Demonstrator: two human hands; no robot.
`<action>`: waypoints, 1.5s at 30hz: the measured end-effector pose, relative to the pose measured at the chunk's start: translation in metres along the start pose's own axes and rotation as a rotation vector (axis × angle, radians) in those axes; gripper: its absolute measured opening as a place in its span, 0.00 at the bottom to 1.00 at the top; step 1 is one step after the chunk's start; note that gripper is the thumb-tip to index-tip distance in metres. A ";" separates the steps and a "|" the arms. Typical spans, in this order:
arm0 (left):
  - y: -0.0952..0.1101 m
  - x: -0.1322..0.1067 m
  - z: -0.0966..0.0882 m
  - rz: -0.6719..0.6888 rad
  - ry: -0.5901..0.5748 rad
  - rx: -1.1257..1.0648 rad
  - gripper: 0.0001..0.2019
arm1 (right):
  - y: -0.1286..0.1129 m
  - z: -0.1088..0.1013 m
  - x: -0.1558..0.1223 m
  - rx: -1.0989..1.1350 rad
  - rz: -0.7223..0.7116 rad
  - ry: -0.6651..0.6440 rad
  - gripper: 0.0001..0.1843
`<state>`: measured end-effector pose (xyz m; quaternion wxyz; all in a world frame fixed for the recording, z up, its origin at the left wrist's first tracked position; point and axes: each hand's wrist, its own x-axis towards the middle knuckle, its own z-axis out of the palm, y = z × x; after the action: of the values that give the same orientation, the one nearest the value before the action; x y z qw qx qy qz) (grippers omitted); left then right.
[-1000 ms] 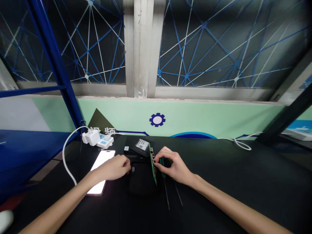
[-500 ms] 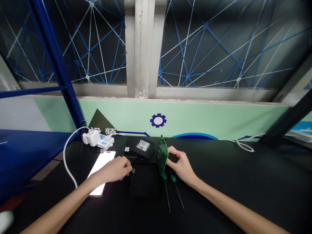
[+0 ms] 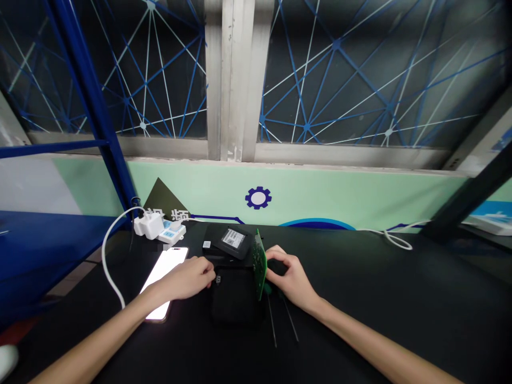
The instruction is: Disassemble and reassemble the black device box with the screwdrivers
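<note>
We hold a green board in our right hand, thumb and fingers clamped on its right face near the middle. The board stands on edge, almost upright, at the right side of a black case; we cannot tell whether its lower edge touches the case. Our left hand is at the case's left rim, its fingers curled together beside a small metal bit at the case's upper left corner. We cannot tell whether those fingers grip the rim or only rest against it.

Just right of the case, two screwdrivers lie on the black worktop, their green handles partly hidden by the board and our right hand, their shafts pointing towards us. Beyond the case, a drive with a white label lies askew on a flat black box.

Our left forearm passes over a phone whose screen glows white. Behind the phone sits a white power strip with a charger beside it, and a white cable loops from the charger down towards our left forearm.
</note>
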<state>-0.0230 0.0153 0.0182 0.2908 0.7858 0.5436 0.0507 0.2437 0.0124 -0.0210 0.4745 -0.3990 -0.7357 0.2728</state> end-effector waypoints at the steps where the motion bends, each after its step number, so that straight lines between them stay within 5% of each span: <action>1: -0.001 0.001 0.001 0.003 0.002 0.004 0.15 | -0.001 0.000 0.000 0.000 -0.004 -0.004 0.11; 45: -0.007 0.005 0.003 0.037 -0.003 0.048 0.12 | -0.006 0.007 -0.001 -0.328 -0.145 -0.218 0.05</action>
<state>-0.0257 0.0199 0.0110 0.2718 0.8024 0.5296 0.0418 0.2350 0.0080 -0.0195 0.3391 -0.3849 -0.8441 0.1561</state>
